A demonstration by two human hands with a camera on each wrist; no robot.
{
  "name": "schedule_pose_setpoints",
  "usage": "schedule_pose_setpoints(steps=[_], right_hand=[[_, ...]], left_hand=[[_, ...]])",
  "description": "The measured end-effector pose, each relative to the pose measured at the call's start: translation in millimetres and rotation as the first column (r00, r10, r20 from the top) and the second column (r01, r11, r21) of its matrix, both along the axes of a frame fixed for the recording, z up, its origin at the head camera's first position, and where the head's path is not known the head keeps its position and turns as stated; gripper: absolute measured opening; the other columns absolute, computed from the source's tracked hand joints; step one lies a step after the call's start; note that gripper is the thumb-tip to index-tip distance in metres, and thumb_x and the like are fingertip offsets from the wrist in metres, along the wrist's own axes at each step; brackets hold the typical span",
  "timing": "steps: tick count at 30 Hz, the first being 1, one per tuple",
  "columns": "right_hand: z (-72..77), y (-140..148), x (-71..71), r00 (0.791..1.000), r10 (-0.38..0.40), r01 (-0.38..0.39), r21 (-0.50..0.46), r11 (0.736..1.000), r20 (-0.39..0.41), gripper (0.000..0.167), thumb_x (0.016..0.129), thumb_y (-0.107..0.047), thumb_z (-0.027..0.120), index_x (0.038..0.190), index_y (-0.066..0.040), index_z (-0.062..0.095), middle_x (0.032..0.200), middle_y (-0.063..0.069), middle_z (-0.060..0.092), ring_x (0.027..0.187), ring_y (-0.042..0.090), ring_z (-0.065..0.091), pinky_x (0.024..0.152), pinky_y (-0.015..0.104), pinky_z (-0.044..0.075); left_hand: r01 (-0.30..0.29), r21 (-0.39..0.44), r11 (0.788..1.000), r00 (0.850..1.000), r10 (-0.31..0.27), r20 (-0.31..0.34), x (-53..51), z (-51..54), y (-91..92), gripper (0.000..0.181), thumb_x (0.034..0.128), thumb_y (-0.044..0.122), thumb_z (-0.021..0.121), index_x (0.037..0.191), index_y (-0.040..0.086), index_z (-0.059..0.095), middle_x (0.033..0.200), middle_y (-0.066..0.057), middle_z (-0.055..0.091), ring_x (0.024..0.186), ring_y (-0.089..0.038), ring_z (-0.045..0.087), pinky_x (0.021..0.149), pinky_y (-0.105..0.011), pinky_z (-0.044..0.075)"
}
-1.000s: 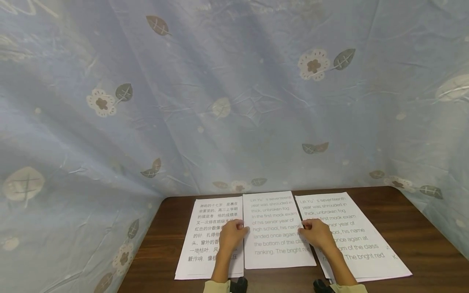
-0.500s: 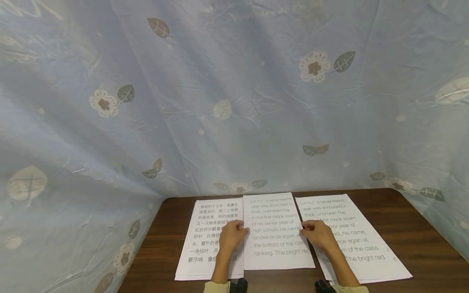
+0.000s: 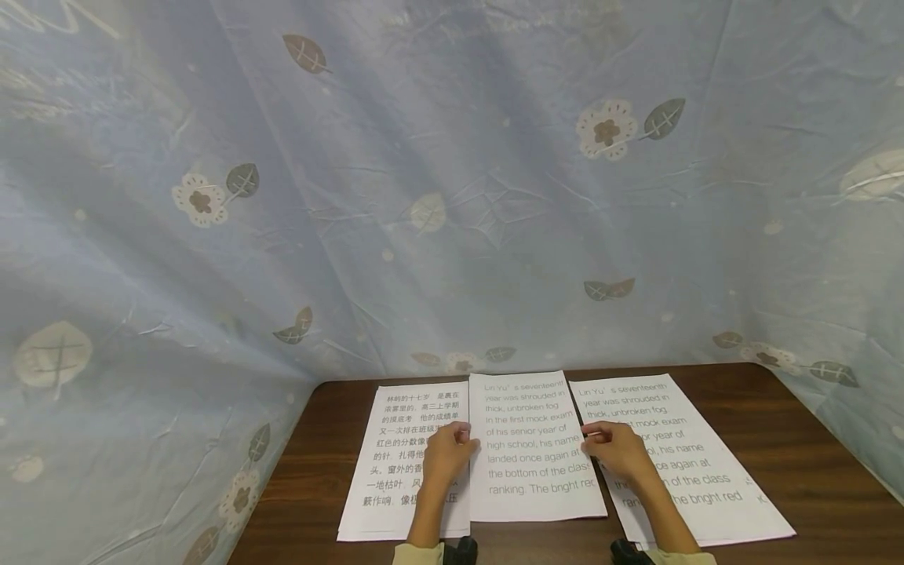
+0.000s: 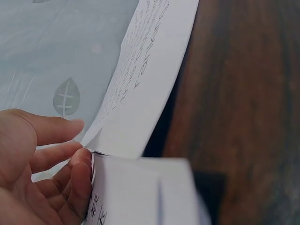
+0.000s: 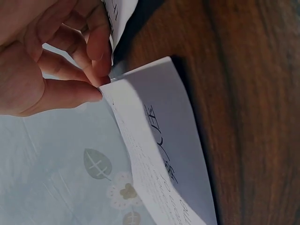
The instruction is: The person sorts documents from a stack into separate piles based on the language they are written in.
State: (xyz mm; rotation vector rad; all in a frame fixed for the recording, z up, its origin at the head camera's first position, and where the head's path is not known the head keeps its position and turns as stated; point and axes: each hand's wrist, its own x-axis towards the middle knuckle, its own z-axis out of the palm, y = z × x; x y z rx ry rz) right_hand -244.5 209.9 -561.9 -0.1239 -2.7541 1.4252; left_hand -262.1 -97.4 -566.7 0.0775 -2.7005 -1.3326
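Three white printed papers lie side by side. My left hand (image 3: pixel 446 455) is over the inner edge of the left paper (image 3: pixel 395 471), which bears Chinese characters. Its fingertips touch the left edge of the middle paper (image 3: pixel 526 439), printed in English. In the left wrist view the thumb (image 4: pixel 61 130) stands apart from the index finger. Across from it, my right hand (image 3: pixel 617 453) pinches the middle paper's right edge between thumb and fingertips, as the right wrist view shows. This hand covers part of the right paper (image 3: pixel 706 494), also printed in English.
All papers lie on a dark brown wooden table (image 3: pixel 840 479). A pale blue curtain (image 3: pixel 452 259) with leaves and flowers hangs behind and at the sides. The left and right papers show further sheets beneath at their lower edges.
My right hand has shifted slightly to the right, uncovering a little more of the middle paper's text. The left hand has stayed nearly still.
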Motion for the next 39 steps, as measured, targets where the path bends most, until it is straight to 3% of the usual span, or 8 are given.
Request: schedule_pose_setpoints(steps=[13,20,39], right_hand=[[5.3,-0.5,5.0,1.000,-0.010,0.014,-0.141,0.990,0.028,0.036,0.092,-0.003,0.075,0.128,0.005,0.072,0.101,0.013,0.076,0.079,0.018,0.069,0.064,0.029,0.061],[9.2,1.3,5.6,0.998,0.002,0.014,-0.243,0.970,0.067,0.039,0.094,-0.002,0.074,0.131,0.007,0.069,0.104,0.017,0.075,0.077,0.019,0.069,0.063,0.028,0.062],[2.9,6.0,2.0,0.994,0.026,0.006,-0.299,0.954,0.102,0.040,0.098,-0.005,0.070,0.136,0.008,0.066,0.106,0.013,0.072,0.082,0.017,0.068,0.066,0.027,0.062]], left_hand=[[-0.004,0.020,1.000,1.000,0.005,-0.026,0.7,4.1,3.0,0.035,0.0867,0.003,0.079,0.121,0.003,0.077,0.088,-0.002,0.073,0.070,-0.012,0.062,0.060,-0.024,0.052],[-0.013,0.055,0.998,0.999,0.015,-0.032,-0.2,5.2,3.3,0.034,0.0887,0.003,0.077,0.123,0.004,0.077,0.090,-0.003,0.075,0.072,-0.011,0.065,0.060,-0.025,0.055],[0.004,0.119,0.993,1.000,-0.003,-0.006,-0.9,10.1,-0.4,0.036,0.0889,0.000,0.075,0.124,0.005,0.076,0.095,-0.004,0.073,0.075,-0.013,0.066,0.063,-0.024,0.056]])
